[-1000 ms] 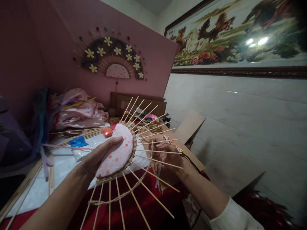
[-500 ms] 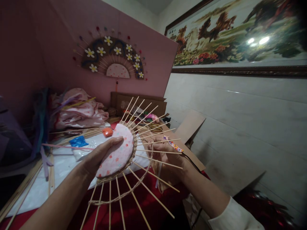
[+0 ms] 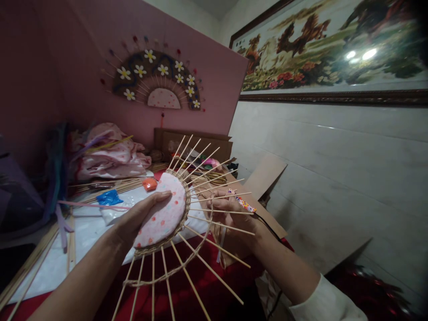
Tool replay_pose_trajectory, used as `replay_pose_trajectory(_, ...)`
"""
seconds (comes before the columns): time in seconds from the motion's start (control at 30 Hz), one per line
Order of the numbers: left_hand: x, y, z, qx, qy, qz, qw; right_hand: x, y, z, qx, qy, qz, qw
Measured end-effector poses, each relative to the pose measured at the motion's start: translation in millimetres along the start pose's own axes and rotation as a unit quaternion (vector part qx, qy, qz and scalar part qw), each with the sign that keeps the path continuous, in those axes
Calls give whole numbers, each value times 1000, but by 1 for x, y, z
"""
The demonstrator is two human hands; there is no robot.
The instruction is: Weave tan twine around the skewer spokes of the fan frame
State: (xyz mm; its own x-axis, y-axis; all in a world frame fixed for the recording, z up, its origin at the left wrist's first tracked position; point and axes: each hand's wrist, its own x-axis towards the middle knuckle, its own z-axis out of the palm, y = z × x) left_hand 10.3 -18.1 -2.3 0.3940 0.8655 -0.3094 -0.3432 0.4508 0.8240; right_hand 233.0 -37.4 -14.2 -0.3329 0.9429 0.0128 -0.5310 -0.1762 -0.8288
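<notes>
My left hand [image 3: 145, 214] grips a half-round fan frame by its pink dotted cloth centre [image 3: 163, 214], thumb on top and the other fingers hidden behind. Thin wooden sticks [image 3: 197, 258] spread out from the curved edge, where twine is woven tightly. Farther out, a strand of jute twine [image 3: 177, 269] runs across the lower sticks up to my right hand [image 3: 224, 207]. The fingers of that hand are pinched on the twine among the right-hand sticks, and more twine hangs below them.
A glue gun with a patterned handle [image 3: 244, 203] lies beyond my right hand. Blue packet [image 3: 109, 197], orange packet [image 3: 149, 184] and loose sticks rest on the table's left. Pink cloth [image 3: 110, 151] is heaped behind. A finished flowered fan [image 3: 160, 76] hangs on the pink board.
Almost nothing differs. Both hands keep their hold on the frame and the twine, and the view has shifted very slightly.
</notes>
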Motion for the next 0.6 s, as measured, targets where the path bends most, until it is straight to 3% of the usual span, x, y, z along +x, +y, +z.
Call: replay_pose_trajectory(0.6, 3, -2, -4, 11, 4, 3, 1000, 2, -5, -7, -20, 15, 23, 999)
